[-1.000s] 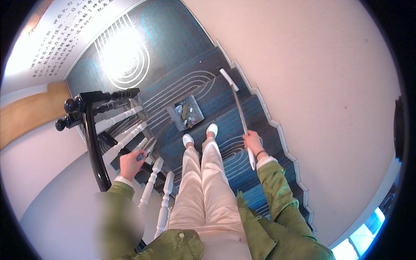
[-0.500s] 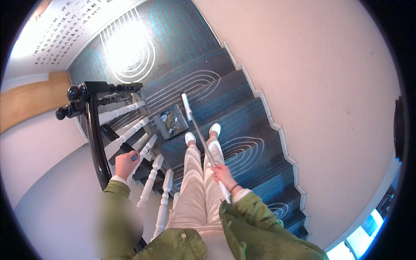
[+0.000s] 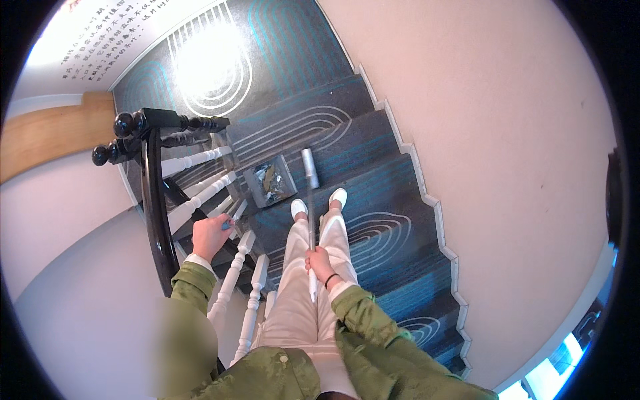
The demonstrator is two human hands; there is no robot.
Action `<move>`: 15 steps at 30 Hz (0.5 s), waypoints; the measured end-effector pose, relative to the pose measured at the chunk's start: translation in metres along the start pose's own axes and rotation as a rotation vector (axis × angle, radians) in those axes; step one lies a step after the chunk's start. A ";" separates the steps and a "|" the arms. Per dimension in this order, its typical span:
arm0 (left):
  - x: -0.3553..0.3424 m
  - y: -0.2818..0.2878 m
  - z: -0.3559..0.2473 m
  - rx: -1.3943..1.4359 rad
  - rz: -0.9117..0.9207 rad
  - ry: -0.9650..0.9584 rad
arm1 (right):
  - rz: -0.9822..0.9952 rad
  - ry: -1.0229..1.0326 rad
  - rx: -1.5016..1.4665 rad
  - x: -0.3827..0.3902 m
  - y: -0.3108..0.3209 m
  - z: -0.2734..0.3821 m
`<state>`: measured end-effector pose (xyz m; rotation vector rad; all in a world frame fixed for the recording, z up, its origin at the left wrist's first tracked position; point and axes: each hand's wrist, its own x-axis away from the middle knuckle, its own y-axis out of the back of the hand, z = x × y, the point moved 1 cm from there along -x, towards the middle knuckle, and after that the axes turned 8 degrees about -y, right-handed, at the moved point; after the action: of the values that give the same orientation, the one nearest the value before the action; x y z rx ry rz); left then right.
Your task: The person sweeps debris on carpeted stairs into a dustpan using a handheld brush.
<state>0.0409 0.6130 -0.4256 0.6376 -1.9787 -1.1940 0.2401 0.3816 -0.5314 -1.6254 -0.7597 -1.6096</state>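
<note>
My left hand [image 3: 210,237] is closed by the white balusters on something small and grey-blue [image 3: 227,225] that I cannot make out clearly. My right hand [image 3: 320,267] grips a thin metal pole [image 3: 311,227] with a white lower grip, over my legs. At the pole's far end a pale, narrow cylindrical head [image 3: 308,160] rests on the stair beside a grey dustpan [image 3: 287,177], which holds brown and light-coloured litter [image 3: 272,179]. Both lie just beyond my white shoes [image 3: 337,199].
Dark carpeted steps [image 3: 380,173] with curved patterns descend from a landing [image 3: 287,53]. A black handrail [image 3: 157,220] and white balusters [image 3: 230,280] run on the left; a pale wall [image 3: 507,153] with a stepped skirting [image 3: 433,213] is on the right.
My right hand has brought the pole leftward and more upright, so its head moved from the right-hand steps to beside the dustpan. My left hand shifted slightly, staying closed.
</note>
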 end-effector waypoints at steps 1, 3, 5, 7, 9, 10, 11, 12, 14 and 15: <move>-0.005 -0.001 -0.008 0.008 0.007 -0.015 | 0.071 -0.004 -0.020 0.021 0.012 0.014; -0.014 0.002 -0.014 0.002 0.017 -0.037 | 0.236 -0.007 -0.058 0.045 0.045 0.035; -0.014 0.003 -0.013 -0.014 0.014 -0.033 | 0.171 -0.064 0.039 0.074 0.072 0.056; -0.010 0.003 -0.011 -0.018 0.017 -0.022 | -0.023 0.116 0.224 0.070 0.099 0.064; -0.006 0.003 -0.007 -0.007 0.023 -0.010 | -0.188 0.209 0.354 0.054 0.126 0.085; -0.006 0.004 -0.006 0.004 0.019 -0.010 | -0.322 0.327 0.524 0.037 0.144 0.097; -0.006 0.005 -0.007 0.016 0.018 -0.011 | -0.459 0.443 0.693 0.020 0.155 0.110; -0.003 0.004 -0.007 0.024 0.021 -0.006 | -0.466 0.393 0.631 0.012 0.154 0.130; -0.014 0.010 -0.016 0.011 0.036 -0.031 | -0.511 0.486 0.738 -0.021 0.177 0.151; -0.016 0.007 -0.017 0.007 0.053 -0.035 | -0.489 0.586 0.976 -0.039 0.176 0.142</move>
<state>0.0636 0.6185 -0.4195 0.5673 -2.0174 -1.1740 0.4631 0.4000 -0.5796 -0.2656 -1.3712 -1.5077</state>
